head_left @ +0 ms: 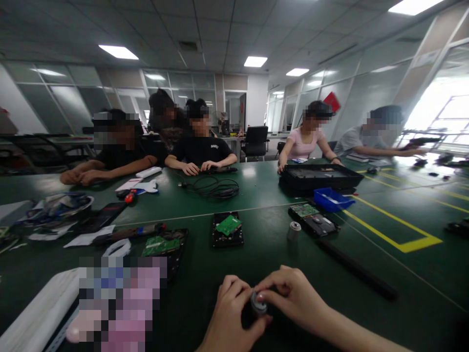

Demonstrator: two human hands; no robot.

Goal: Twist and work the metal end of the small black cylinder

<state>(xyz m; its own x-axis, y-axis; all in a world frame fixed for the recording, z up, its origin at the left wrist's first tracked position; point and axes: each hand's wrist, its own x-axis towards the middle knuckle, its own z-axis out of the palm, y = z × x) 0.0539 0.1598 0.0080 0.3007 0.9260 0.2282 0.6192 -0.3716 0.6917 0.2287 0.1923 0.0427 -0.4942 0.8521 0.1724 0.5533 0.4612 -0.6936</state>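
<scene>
both hands meet at the near edge of the green surface [264,234], low in the middle of the view. the left hand [230,313] is curled around a small round metal part [258,305], holding it from the left and from under. the right hand [293,298] comes in from the right, and its fingertips [261,295] pinch the top of the same part. so both hands grip the small round metal part between them, just above the surface.

a bit farther out, in the middle, lies an open hard drive [227,230] with a green board [228,225] on top. to its left is another drive with a green board [163,244], and next to that lies a screwdriver [128,233] with a dark handle. to the right of the middle drive stands a small silver roll [293,230], upright and alone. just beside it on the right lies a third drive [313,218], and behind that sits a blue tray [331,199]. a long black bar [357,269] lies at a slant on the right, near the right hand but apart from it.

a black cable [212,187] is coiled farther back. yellow lines [395,227] are marked on the right side of the surface.

on the far side, other people sit with their own hands on the surface. one in a pink shirt [306,144] touches a big black case [318,177]
</scene>
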